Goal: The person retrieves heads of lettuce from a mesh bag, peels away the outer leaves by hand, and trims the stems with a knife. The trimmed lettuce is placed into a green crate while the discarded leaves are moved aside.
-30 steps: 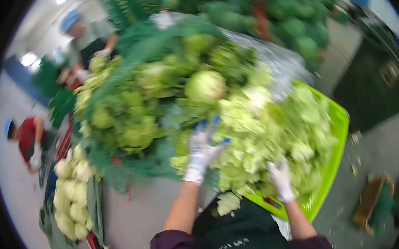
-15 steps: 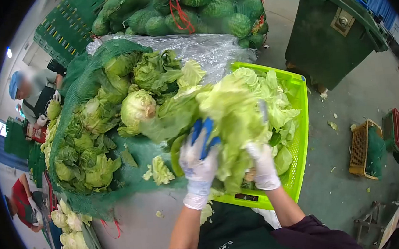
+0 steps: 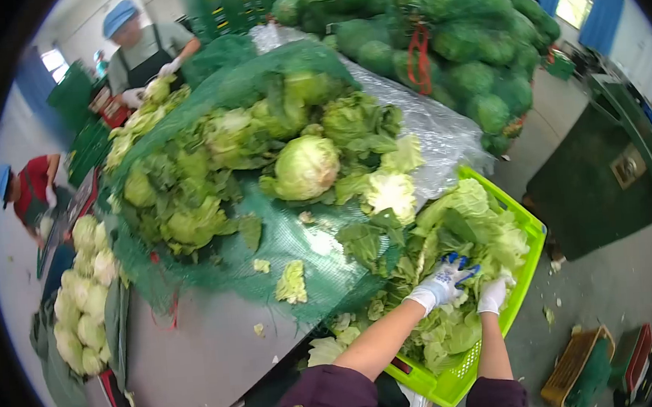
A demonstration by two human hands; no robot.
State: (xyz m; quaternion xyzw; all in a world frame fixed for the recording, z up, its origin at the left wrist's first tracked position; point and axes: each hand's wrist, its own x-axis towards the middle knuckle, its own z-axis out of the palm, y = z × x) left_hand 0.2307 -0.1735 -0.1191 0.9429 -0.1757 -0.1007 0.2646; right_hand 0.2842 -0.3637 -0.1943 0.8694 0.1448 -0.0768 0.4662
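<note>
Loose cabbage leaves [image 3: 488, 225] are heaped in a bright green crate [image 3: 530, 252]. My left hand [image 3: 445, 281], in a white glove with blue fingers, lies on the leaves with its fingers spread. My right hand [image 3: 494, 294], also gloved, touches the leaves near the crate's right side; its fingertips are partly hidden among them. Left of the crate, a trimmed-looking cabbage [image 3: 306, 167] rests among leafy cabbages [image 3: 197, 221] on an opened green mesh sack [image 3: 267, 231]. A pale cut leaf cluster [image 3: 390, 196] lies near the crate's far left corner.
Full mesh sacks of cabbages [image 3: 477, 77] are stacked behind clear plastic [image 3: 443, 129]. A dark green wheeled bin [image 3: 595, 163] stands at right, with a yellow basket [image 3: 576, 367] below. Two people work at left near a sack of pale cabbages [image 3: 82, 314].
The view has swung left. Both hands have moved down into the crate, and the leafy bundle that was between them now lies in the heap.
</note>
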